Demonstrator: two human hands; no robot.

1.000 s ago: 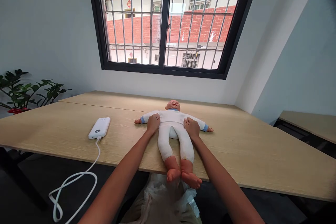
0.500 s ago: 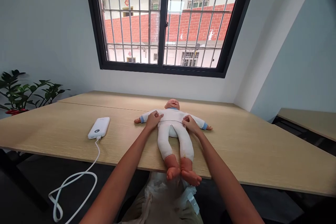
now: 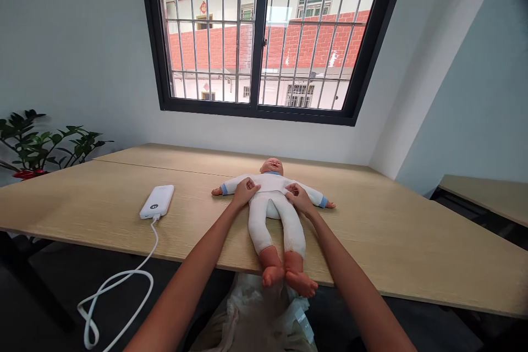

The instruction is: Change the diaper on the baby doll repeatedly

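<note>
A baby doll [image 3: 272, 206] in a white suit with blue cuffs lies on its back on the wooden table [image 3: 371, 236], head toward the window, bare feet over the near edge. My left hand [image 3: 244, 192] pinches the white cloth at the doll's left side near the waist. My right hand [image 3: 300, 199] pinches the cloth at the doll's other side. Both hands have their fingers closed on the fabric.
A white power bank [image 3: 157, 201] lies left of the doll, its white cable [image 3: 119, 286] hanging off the table edge. A potted plant [image 3: 37, 143] stands at far left. A crumpled white plastic bag [image 3: 264, 313] lies on my lap below the table edge.
Both hands have shifted slightly inward on the doll's waist, from flat at its sides to pinching the cloth. The doll has stayed in place.
</note>
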